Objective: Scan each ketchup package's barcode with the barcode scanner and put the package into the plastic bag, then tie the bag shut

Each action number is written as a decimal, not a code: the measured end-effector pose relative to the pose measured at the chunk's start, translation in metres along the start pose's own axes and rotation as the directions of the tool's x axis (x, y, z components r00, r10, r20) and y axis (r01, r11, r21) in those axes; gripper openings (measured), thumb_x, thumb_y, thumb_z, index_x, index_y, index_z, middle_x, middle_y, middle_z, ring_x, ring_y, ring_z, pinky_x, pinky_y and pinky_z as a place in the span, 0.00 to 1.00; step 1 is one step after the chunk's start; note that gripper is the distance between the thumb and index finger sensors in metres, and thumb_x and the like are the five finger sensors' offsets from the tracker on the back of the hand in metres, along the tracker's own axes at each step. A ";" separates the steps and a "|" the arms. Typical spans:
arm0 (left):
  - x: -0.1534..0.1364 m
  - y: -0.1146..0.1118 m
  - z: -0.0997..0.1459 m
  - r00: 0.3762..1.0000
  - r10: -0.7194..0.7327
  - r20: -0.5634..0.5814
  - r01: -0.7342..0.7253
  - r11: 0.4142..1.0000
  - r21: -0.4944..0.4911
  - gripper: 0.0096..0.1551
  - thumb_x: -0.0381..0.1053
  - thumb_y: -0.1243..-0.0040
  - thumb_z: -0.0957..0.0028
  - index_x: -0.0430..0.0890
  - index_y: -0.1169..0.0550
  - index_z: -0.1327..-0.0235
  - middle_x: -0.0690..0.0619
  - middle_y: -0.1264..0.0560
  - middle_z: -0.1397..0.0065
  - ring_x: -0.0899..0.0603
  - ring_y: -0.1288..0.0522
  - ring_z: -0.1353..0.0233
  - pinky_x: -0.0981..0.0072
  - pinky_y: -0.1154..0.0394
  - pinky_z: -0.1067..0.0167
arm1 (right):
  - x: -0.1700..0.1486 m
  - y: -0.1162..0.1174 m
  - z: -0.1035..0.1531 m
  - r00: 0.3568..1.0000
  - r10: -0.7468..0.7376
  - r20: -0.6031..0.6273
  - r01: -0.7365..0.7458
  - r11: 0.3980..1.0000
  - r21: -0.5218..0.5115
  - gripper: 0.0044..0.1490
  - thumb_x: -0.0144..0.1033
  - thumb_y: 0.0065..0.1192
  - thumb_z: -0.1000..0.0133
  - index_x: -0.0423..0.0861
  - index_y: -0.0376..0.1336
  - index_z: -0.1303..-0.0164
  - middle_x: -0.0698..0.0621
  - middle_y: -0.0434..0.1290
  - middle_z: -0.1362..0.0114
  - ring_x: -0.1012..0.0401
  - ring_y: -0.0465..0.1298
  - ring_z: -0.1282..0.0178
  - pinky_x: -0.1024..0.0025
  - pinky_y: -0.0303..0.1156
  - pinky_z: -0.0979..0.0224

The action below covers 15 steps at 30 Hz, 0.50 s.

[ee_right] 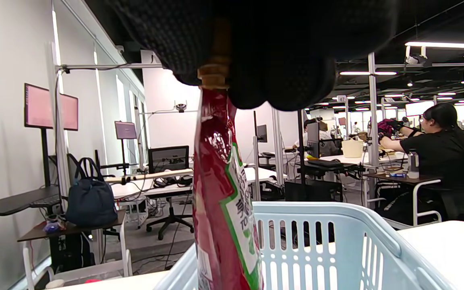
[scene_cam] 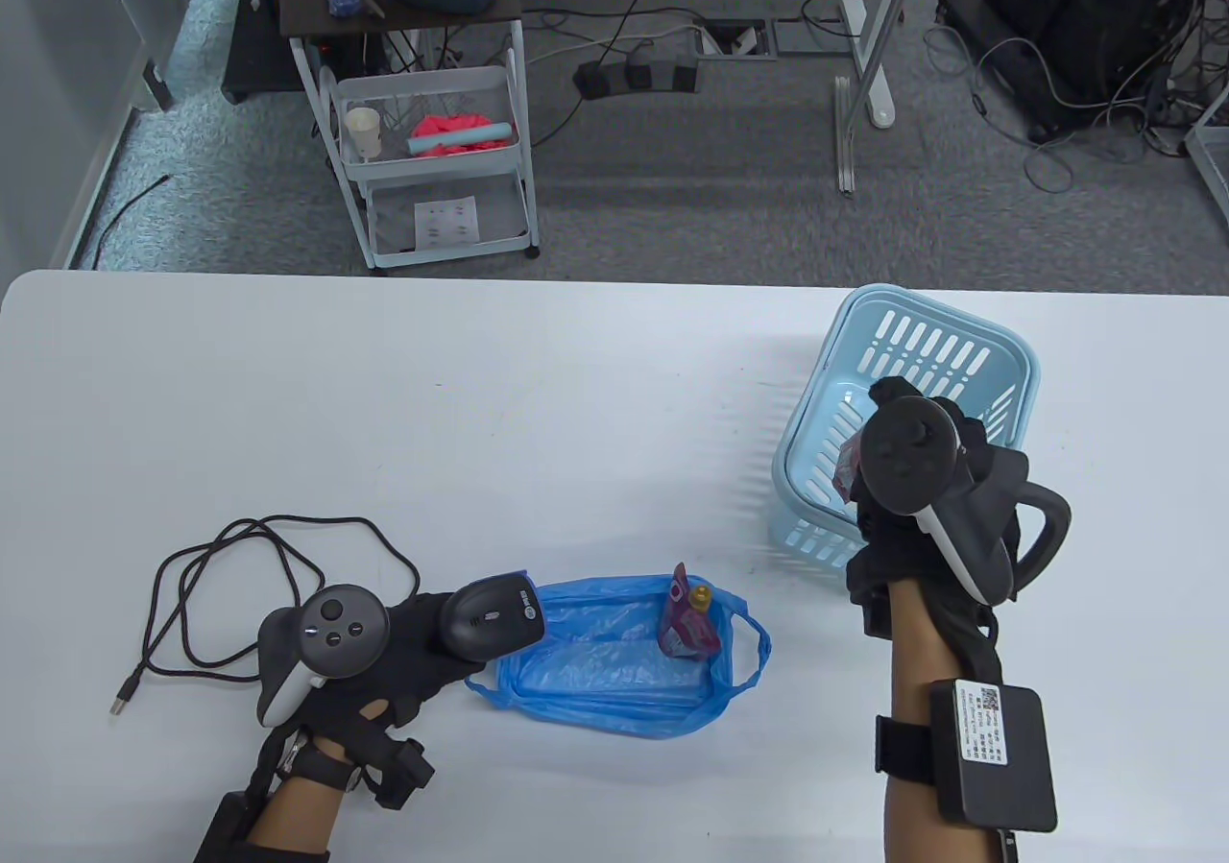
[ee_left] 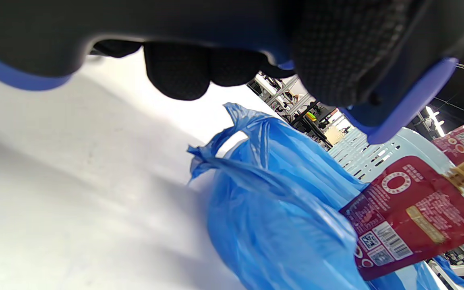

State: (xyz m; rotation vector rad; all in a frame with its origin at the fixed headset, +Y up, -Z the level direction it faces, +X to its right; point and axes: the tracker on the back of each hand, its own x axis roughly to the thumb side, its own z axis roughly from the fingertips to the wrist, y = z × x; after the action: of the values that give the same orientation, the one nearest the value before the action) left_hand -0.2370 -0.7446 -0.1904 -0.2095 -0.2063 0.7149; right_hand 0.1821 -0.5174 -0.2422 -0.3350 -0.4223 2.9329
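Above the pale-blue slatted plastic basket (scene_cam: 903,421) at the table's right edge | right hand (scene_cam: 912,479) pinches red ketchup pouch (ee_right: 222,193) by its cap, risking swing or slip | left hand (scene_cam: 384,652) grips black barcode scanner (scene_cam: 492,618) at front edge beside blue plastic bag (scene_cam: 614,666), its mouth limp, may block insertion.

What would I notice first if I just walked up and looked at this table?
Probably the crinkly blue plastic bag lying near the table's front edge, with a red ketchup pouch on it. Next, the right hand lifting another red pouch over the pale blue slotted basket, while the left hand holds the black barcode scanner.
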 end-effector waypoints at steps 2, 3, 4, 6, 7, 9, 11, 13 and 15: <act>0.000 0.001 0.000 1.000 0.003 -0.003 -0.003 1.000 0.003 0.28 0.62 0.29 0.55 0.57 0.19 0.42 0.56 0.21 0.38 0.41 0.17 0.39 0.45 0.25 0.35 | 0.003 -0.005 0.003 1.000 -0.008 0.017 0.009 1.000 -0.009 0.27 0.32 0.61 0.42 0.45 0.65 0.31 0.39 0.74 0.36 0.45 0.76 0.42 0.56 0.73 0.44; -0.001 0.001 0.000 1.000 0.006 -0.003 -0.006 1.000 0.004 0.28 0.62 0.29 0.55 0.57 0.19 0.42 0.56 0.21 0.38 0.41 0.17 0.39 0.45 0.25 0.35 | 0.005 -0.007 0.004 1.000 -0.012 0.025 0.013 1.000 -0.012 0.27 0.32 0.61 0.42 0.44 0.65 0.31 0.39 0.74 0.36 0.45 0.76 0.42 0.56 0.74 0.44; -0.001 0.001 0.000 1.000 0.009 -0.004 -0.009 1.000 0.004 0.28 0.62 0.29 0.55 0.57 0.19 0.41 0.55 0.21 0.38 0.41 0.17 0.39 0.45 0.25 0.35 | 0.006 -0.008 0.005 0.999 -0.014 0.035 0.014 1.000 -0.016 0.27 0.32 0.61 0.42 0.44 0.65 0.31 0.39 0.74 0.36 0.45 0.76 0.42 0.56 0.74 0.45; -0.001 0.001 0.000 1.000 0.012 -0.006 -0.012 1.000 0.005 0.28 0.62 0.29 0.55 0.57 0.19 0.42 0.56 0.21 0.38 0.41 0.17 0.39 0.45 0.25 0.35 | 0.012 -0.012 0.009 0.998 -0.015 0.061 0.017 0.999 -0.028 0.27 0.32 0.61 0.42 0.44 0.65 0.31 0.39 0.75 0.36 0.45 0.76 0.42 0.56 0.74 0.45; -0.001 0.002 0.000 1.000 0.013 -0.006 -0.013 1.000 0.005 0.29 0.62 0.29 0.55 0.55 0.19 0.41 0.56 0.21 0.38 0.41 0.17 0.39 0.46 0.25 0.35 | 0.016 -0.014 0.011 0.997 -0.020 0.078 0.022 0.999 -0.030 0.27 0.32 0.62 0.42 0.44 0.65 0.31 0.39 0.75 0.36 0.45 0.76 0.42 0.56 0.74 0.45; -0.001 0.002 0.000 1.000 0.011 -0.008 -0.011 1.000 0.006 0.29 0.62 0.29 0.55 0.55 0.19 0.41 0.56 0.21 0.38 0.41 0.17 0.39 0.46 0.24 0.35 | 0.023 -0.017 0.014 0.993 -0.035 0.109 0.039 0.999 -0.032 0.27 0.32 0.61 0.42 0.44 0.65 0.31 0.39 0.75 0.36 0.45 0.76 0.42 0.56 0.74 0.45; -0.001 0.002 0.000 1.000 0.010 -0.008 -0.010 1.000 0.006 0.29 0.62 0.29 0.55 0.55 0.19 0.41 0.56 0.21 0.38 0.41 0.17 0.39 0.47 0.24 0.36 | 0.032 -0.017 0.018 0.989 -0.039 0.145 0.042 0.999 -0.020 0.27 0.32 0.61 0.42 0.44 0.65 0.31 0.39 0.75 0.36 0.45 0.76 0.42 0.56 0.74 0.45; -0.002 0.002 0.000 1.000 0.009 -0.008 -0.009 1.000 0.006 0.29 0.62 0.29 0.55 0.55 0.19 0.41 0.56 0.21 0.38 0.41 0.17 0.39 0.47 0.24 0.36 | 0.040 -0.016 0.022 0.983 -0.040 0.177 0.042 0.999 -0.010 0.27 0.32 0.62 0.42 0.44 0.65 0.31 0.39 0.75 0.36 0.46 0.76 0.42 0.56 0.74 0.45; -0.002 0.002 0.000 1.000 0.007 -0.007 -0.007 1.000 0.007 0.29 0.63 0.29 0.55 0.55 0.19 0.41 0.56 0.21 0.38 0.41 0.17 0.39 0.47 0.24 0.36 | 0.052 -0.014 0.028 0.973 -0.038 0.229 0.040 0.999 -0.007 0.27 0.32 0.62 0.42 0.44 0.65 0.31 0.39 0.75 0.37 0.46 0.76 0.42 0.56 0.74 0.45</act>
State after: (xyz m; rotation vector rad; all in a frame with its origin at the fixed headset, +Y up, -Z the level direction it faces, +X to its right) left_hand -0.2393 -0.7444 -0.1910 -0.2061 -0.1963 0.7216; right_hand 0.1269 -0.5014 -0.2222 0.0113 -0.4697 2.9412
